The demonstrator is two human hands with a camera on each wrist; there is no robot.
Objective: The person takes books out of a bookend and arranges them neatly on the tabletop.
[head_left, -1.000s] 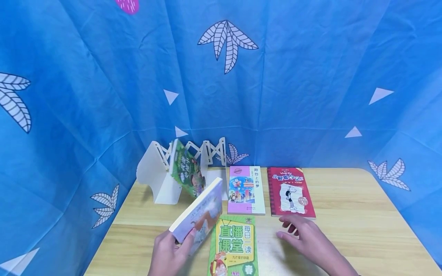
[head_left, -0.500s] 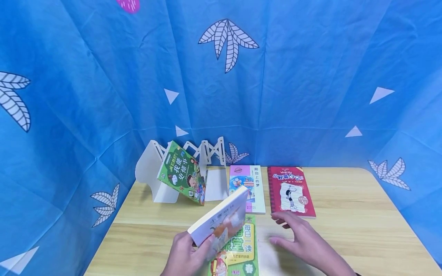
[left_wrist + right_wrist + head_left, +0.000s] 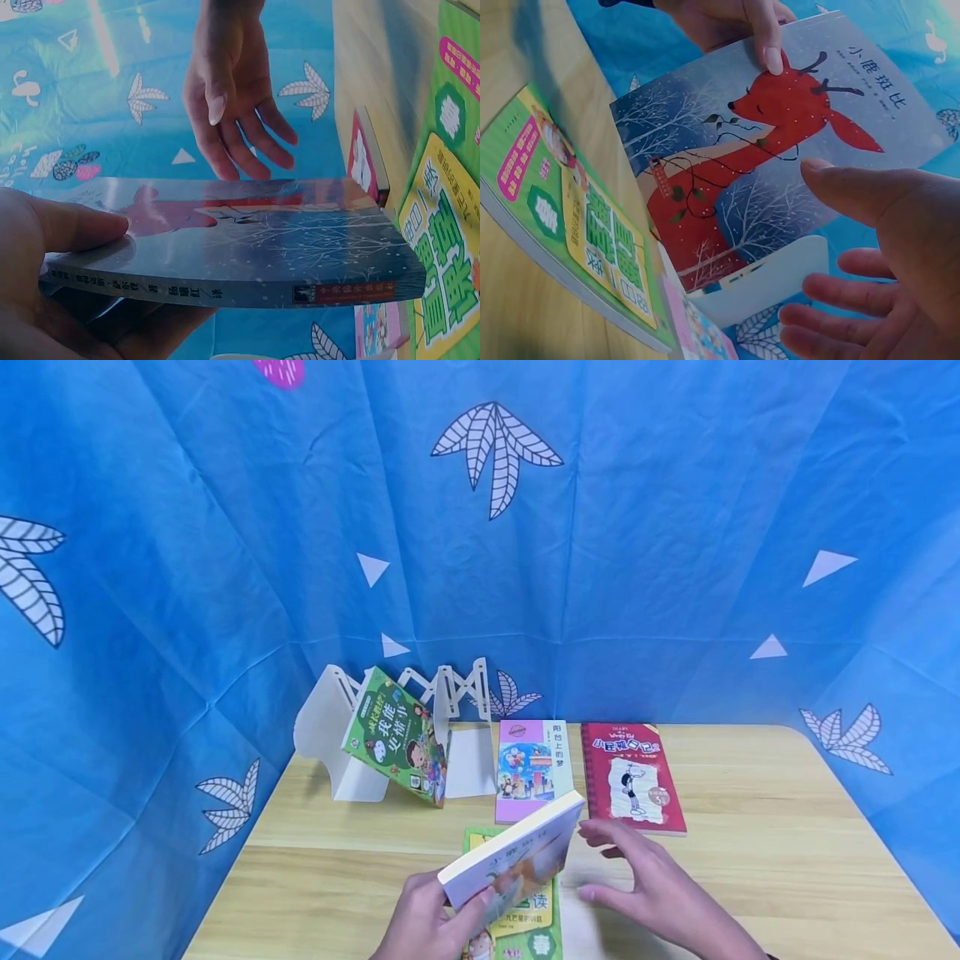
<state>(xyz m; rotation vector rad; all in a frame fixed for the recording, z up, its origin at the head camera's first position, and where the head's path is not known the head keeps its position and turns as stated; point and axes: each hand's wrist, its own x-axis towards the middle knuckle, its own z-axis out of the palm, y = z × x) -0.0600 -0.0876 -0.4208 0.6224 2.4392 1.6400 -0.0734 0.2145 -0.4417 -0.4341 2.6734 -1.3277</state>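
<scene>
My left hand (image 3: pixel 431 918) grips a book with a red deer on its grey-blue cover (image 3: pixel 772 150), thumb on the cover and fingers behind. In the head view this book is tilted above a green and yellow book (image 3: pixel 540 935) lying on the table, and hides part of it. My right hand (image 3: pixel 645 881) holds nothing; its fingers are spread and loosely bent, close to the deer book's right end. Seen from the left wrist, the spine of the deer book (image 3: pixel 247 240) faces the camera, with the right hand (image 3: pixel 232 97) beyond it.
A white expandable book rack (image 3: pixel 318 727) stands at the back left, with a green book (image 3: pixel 397 735) leaning in it. Right of the rack lie a pink and white book (image 3: pixel 562 760) and a red book (image 3: pixel 600 777). Blue patterned cloth (image 3: pixel 637 527) hangs behind the wooden table (image 3: pixel 787 860).
My left hand has carried the deer book rightward, away from the rack to over the green and yellow book. The green book in the rack has swung to show its cover. My right hand has shifted slightly left.
</scene>
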